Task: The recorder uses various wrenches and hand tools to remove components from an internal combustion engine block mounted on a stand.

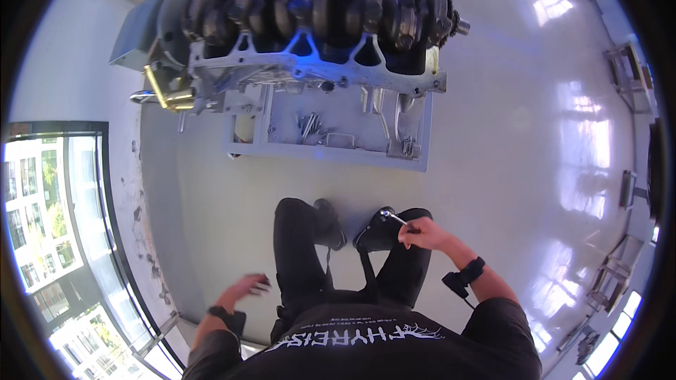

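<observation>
My right hand [422, 233] is closed round the handle of a ratchet wrench [398, 219]. The chrome head of the wrench points left, above my right shoe and knee. My left hand [248, 287] hangs beside my left thigh, holding nothing, its fingers loosely stretched and partly apart. Both hands are well apart from the engine block [317, 70], which is mounted in front of me. Its crankshaft [303, 10] lies exposed along the top, with a toothed sprocket at the right end.
Under the engine stands a grey metal tray [331, 158] holding a heap of bolts [308, 125] and other small metal parts [405, 146]. A yellow bracket [165, 93] juts out at the engine's left end. Windows [53, 218] line the left wall, and benches [630, 81] stand far right.
</observation>
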### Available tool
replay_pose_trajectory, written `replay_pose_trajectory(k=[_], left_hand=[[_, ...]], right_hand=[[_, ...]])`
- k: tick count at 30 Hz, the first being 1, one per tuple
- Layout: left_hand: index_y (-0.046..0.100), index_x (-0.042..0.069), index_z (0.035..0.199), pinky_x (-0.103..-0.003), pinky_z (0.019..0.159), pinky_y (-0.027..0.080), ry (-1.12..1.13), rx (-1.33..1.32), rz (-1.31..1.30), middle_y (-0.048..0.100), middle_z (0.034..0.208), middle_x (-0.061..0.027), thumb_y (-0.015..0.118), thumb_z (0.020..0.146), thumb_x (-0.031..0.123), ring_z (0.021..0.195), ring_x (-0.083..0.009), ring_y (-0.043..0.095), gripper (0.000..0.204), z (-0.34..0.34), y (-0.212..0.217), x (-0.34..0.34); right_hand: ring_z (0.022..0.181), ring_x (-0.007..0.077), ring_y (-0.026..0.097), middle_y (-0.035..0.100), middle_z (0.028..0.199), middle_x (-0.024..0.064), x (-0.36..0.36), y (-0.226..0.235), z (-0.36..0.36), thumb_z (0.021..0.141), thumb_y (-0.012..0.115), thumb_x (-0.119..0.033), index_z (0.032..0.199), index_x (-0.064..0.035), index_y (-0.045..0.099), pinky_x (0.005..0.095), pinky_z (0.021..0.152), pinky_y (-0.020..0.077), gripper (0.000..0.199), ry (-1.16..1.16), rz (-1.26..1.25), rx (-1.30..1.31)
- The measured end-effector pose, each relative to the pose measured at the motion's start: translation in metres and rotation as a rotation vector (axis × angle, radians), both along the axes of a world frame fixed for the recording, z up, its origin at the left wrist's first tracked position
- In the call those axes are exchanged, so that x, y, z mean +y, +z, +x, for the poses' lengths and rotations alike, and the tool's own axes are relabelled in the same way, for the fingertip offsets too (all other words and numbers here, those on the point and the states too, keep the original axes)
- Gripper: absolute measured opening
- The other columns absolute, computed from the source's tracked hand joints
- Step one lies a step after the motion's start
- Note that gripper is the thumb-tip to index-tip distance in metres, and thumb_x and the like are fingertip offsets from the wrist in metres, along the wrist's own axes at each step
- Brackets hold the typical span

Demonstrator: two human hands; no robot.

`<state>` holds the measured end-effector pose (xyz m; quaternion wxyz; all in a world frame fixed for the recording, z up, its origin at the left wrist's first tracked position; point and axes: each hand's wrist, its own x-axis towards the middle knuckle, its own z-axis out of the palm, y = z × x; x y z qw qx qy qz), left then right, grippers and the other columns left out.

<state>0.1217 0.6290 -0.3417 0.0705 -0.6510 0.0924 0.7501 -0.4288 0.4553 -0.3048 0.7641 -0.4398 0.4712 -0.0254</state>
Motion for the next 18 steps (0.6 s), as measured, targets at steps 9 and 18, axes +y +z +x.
replay_pose_trajectory(k=[9,18], left_hand=[[0.06,-0.001,0.096,-0.031,0.074,0.049,-0.599,-0.346,-1.734,0.064,0.088,-0.0112,0.056,0.084,-0.001,0.08,-0.0221,0.063,0.013,-0.143,0.026,-0.371],[0.06,-0.003,0.098,-0.026,0.072,0.049,-0.674,-0.131,-2.063,0.066,0.084,-0.0075,0.057,0.082,-0.006,0.076,-0.013,0.063,0.016,-0.259,0.031,-0.378]], right_hand=[[0.058,0.0199,0.058,0.061,0.068,0.0105,-0.096,-0.079,-0.043,0.086,0.059,-0.008,0.095,0.0014,0.064,0.03,0.057,0.0473,0.014,-0.175,-1.051,0.157],[0.044,0.0065,0.045,0.057,0.061,0.0037,-0.117,-0.114,-0.026,0.097,0.041,-0.011,0.093,0.0021,0.059,0.0223,0.044,0.0377,0.022,-0.709,-0.948,-0.165]])
